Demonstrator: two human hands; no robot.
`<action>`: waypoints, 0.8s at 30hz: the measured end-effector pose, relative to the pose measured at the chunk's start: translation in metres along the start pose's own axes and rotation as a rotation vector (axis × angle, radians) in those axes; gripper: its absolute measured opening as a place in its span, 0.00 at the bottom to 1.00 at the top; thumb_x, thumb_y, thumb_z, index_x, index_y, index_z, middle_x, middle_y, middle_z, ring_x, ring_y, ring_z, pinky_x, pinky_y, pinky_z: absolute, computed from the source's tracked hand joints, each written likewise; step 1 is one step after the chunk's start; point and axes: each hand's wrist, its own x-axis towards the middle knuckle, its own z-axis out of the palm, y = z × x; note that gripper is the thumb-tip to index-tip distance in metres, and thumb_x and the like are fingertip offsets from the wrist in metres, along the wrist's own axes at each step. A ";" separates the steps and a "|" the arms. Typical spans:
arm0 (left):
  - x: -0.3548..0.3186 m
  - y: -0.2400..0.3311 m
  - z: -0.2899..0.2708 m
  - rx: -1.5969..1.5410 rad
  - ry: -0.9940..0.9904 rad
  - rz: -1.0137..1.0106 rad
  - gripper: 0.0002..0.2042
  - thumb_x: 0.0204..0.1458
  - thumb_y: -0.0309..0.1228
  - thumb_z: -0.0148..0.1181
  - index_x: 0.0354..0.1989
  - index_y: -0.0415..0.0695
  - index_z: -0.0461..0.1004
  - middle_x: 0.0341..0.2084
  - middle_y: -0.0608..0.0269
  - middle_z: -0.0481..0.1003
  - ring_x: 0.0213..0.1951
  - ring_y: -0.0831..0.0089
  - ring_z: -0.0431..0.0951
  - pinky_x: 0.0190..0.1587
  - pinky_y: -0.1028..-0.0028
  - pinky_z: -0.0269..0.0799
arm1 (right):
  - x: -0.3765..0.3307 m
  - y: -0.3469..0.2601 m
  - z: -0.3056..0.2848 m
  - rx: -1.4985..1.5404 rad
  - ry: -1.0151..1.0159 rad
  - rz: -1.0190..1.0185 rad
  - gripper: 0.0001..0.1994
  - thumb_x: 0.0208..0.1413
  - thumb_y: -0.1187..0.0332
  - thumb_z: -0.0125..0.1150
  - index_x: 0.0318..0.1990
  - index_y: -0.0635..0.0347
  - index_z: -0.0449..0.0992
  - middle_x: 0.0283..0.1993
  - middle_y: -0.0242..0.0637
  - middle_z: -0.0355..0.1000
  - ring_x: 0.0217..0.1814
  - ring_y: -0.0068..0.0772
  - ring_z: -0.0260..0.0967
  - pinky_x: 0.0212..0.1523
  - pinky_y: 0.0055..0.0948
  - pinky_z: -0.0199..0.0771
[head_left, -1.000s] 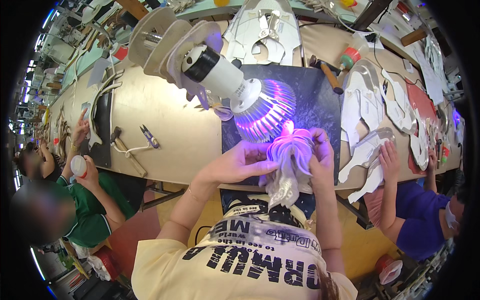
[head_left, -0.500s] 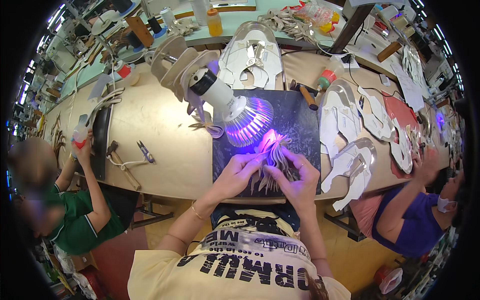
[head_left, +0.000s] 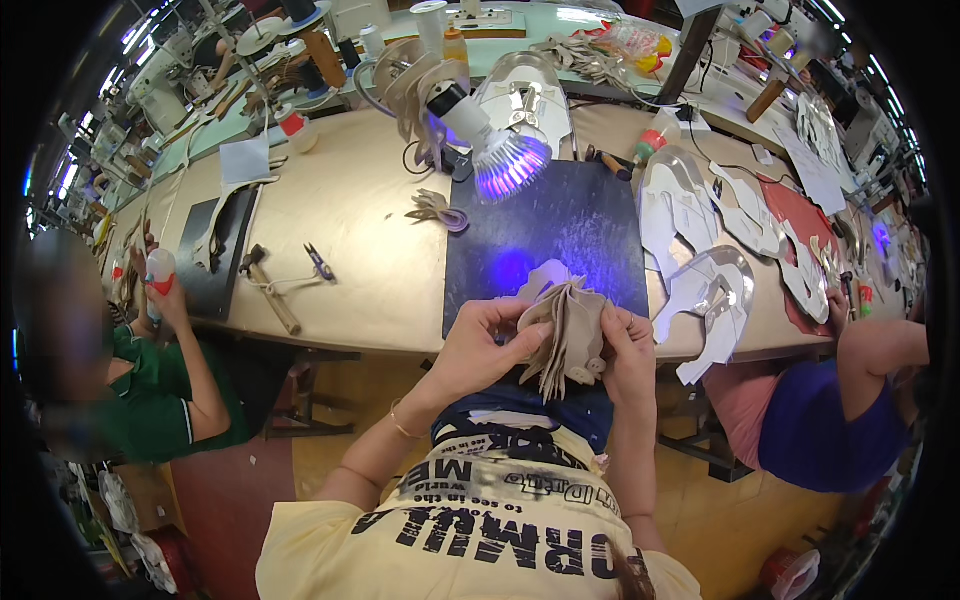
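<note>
I hold a fanned stack of beige leather-like cut pieces (head_left: pixel 568 335) in both hands, close to my body at the table's front edge. My left hand (head_left: pixel 487 345) grips the stack's left side, thumb and fingers on the top pieces. My right hand (head_left: pixel 628 350) clasps its right side. Just beyond the stack lies a dark blue work mat (head_left: pixel 560 235), lit by a purple lamp (head_left: pixel 505 155) that hangs over its far end. One pale cut piece (head_left: pixel 545 277) rests on the mat near the stack.
White and silver shoe-shaped templates (head_left: pixel 700 235) lie to the right of the mat. A hammer (head_left: pixel 268 290), small snips (head_left: pixel 320 262) and a black mat (head_left: pixel 220 250) lie at left. One person in green sits at left holding a bottle (head_left: pixel 158 272); another in purple sits at right.
The stack has come back from under the purple lamp toward my body, and its pieces are now beige rather than lit violet. My head has tilted, so more of the table shows.
</note>
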 end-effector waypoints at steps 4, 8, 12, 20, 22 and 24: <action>-0.017 -0.001 0.011 0.261 0.096 0.109 0.07 0.57 0.25 0.59 0.41 0.37 0.79 0.32 0.70 0.77 0.34 0.87 0.71 0.39 0.81 0.70 | -0.012 -0.002 0.000 0.145 -0.058 0.032 0.11 0.64 0.68 0.57 0.43 0.68 0.81 0.34 0.30 0.78 0.30 0.13 0.69 0.33 0.17 0.67; -0.014 0.000 0.015 0.151 0.088 0.041 0.09 0.57 0.25 0.59 0.44 0.36 0.77 0.33 0.70 0.77 0.36 0.87 0.71 0.41 0.81 0.69 | -0.012 -0.017 0.002 -0.016 -0.099 -0.042 0.12 0.64 0.69 0.55 0.47 0.68 0.80 0.33 0.31 0.78 0.34 0.15 0.72 0.35 0.18 0.69; 0.008 0.006 0.023 0.123 0.046 0.172 0.14 0.55 0.29 0.61 0.48 0.36 0.76 0.37 0.66 0.76 0.39 0.80 0.72 0.44 0.77 0.69 | -0.009 -0.026 0.007 -0.222 -0.041 -0.202 0.14 0.58 0.79 0.61 0.52 0.68 0.77 0.45 0.35 0.77 0.43 0.22 0.75 0.48 0.24 0.75; 0.081 -0.011 0.046 0.349 0.143 0.199 0.11 0.59 0.32 0.60 0.44 0.36 0.77 0.30 0.64 0.78 0.33 0.81 0.73 0.39 0.76 0.69 | 0.036 -0.040 -0.024 -0.627 0.059 -0.256 0.18 0.53 0.75 0.68 0.52 0.67 0.77 0.41 0.42 0.79 0.40 0.25 0.77 0.43 0.23 0.77; 0.096 -0.013 0.044 0.148 0.163 0.024 0.09 0.62 0.30 0.54 0.40 0.35 0.76 0.25 0.68 0.72 0.30 0.83 0.68 0.35 0.78 0.67 | 0.057 -0.051 -0.039 -0.614 -0.021 -0.162 0.15 0.56 0.78 0.64 0.52 0.69 0.77 0.42 0.37 0.78 0.42 0.20 0.74 0.44 0.20 0.75; 0.112 -0.012 0.041 0.206 0.154 0.020 0.10 0.64 0.29 0.51 0.39 0.35 0.74 0.24 0.70 0.68 0.29 0.84 0.65 0.34 0.79 0.65 | 0.078 -0.063 -0.049 -0.593 -0.086 -0.102 0.14 0.57 0.78 0.62 0.52 0.69 0.77 0.41 0.38 0.78 0.41 0.20 0.74 0.42 0.20 0.75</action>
